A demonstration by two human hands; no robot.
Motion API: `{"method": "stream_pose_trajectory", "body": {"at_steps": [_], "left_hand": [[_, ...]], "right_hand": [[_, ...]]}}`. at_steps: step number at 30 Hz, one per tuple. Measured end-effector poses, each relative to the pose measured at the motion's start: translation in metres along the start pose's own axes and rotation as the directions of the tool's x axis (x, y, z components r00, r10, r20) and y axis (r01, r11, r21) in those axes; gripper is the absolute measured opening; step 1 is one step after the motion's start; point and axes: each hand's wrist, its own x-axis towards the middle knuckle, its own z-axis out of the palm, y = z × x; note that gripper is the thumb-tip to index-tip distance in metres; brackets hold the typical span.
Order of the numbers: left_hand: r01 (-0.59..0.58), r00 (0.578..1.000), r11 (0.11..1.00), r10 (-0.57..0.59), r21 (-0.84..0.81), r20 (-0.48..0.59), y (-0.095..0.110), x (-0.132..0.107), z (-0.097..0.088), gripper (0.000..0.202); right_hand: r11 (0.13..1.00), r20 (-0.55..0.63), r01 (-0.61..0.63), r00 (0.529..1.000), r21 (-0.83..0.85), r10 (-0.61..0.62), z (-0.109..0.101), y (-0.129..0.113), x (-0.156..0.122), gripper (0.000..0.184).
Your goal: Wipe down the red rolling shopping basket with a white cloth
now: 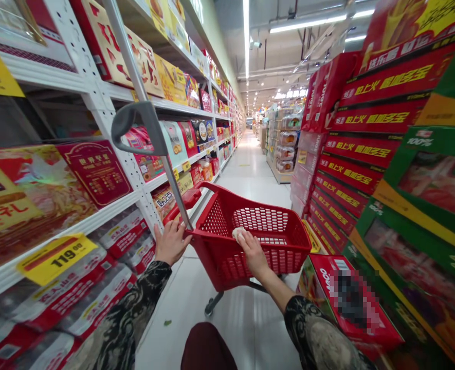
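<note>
A red plastic shopping cart point(227, 252) with perforated walls stands sideways before me, its grey handle point(140, 128) on a slanted metal pole up at the left. At the cart's left corner, by the foot of the pole, my left hand point(169, 242) grips the edge; some fingertips are hidden behind it. My right hand point(254, 252) is closed on a crumpled white cloth point(239, 234), pressed to the near rim of the basket. No goods show inside the basket.
Shelves point(96, 92) of boxed goods line the left, with a yellow price tag point(57, 257) low down. Stacked red drink cartons point(366, 149) and green boxes point(423, 205) rise on the right. A red box point(350, 298) sits low beside the cart. The tiled aisle point(246, 159) runs ahead.
</note>
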Motion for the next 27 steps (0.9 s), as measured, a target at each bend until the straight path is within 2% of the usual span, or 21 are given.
{"method": "stream_pose_trajectory", "body": {"at_steps": [4,8,12,14,17,21,23,25,27], "left_hand": [[-0.016,1.000,0.999,0.016,0.049,0.009,0.001,-0.003,-0.010,0.036],[0.006,1.000,0.997,-0.007,0.076,0.013,0.014,-0.005,-0.019,0.033],[-0.003,0.999,1.000,0.002,0.019,0.035,0.030,-0.006,-0.021,0.031],[-0.017,0.999,0.999,0.019,-0.041,0.037,0.038,-0.005,-0.020,0.029],[-0.018,0.999,0.993,0.023,-0.117,0.040,0.052,-0.006,-0.020,0.027],[-0.043,0.996,0.986,0.054,-0.160,0.065,0.075,-0.008,-0.025,0.033],[-0.073,0.993,0.983,0.087,-0.166,0.077,0.086,-0.009,-0.031,0.038],[-0.117,0.987,0.979,0.133,-0.168,0.085,0.093,-0.008,-0.036,0.041],[-0.155,0.980,0.972,0.173,-0.176,0.097,0.093,-0.006,-0.041,0.043]], "right_hand": [[1.000,-0.026,-0.004,1.000,-0.030,0.003,-0.001,0.012,-0.005,0.064],[0.997,-0.043,-0.043,0.998,-0.059,0.041,-0.001,0.032,-0.006,0.066],[0.988,-0.065,-0.134,0.989,-0.074,0.129,-0.002,0.053,-0.002,0.062],[0.981,-0.100,-0.185,0.979,-0.052,0.179,-0.003,0.054,0.004,0.060],[0.981,-0.139,-0.189,0.971,0.040,0.193,-0.004,0.034,0.020,0.061],[0.977,-0.156,-0.056,0.984,0.208,0.090,-0.005,-0.021,0.046,0.060],[0.965,-0.190,-0.013,0.980,0.260,0.065,-0.006,-0.039,0.053,0.058],[0.959,-0.220,-0.020,0.972,0.283,0.085,-0.008,-0.039,0.053,0.056],[0.957,-0.229,-0.072,0.963,0.281,0.140,-0.011,-0.023,0.050,0.055]]}}
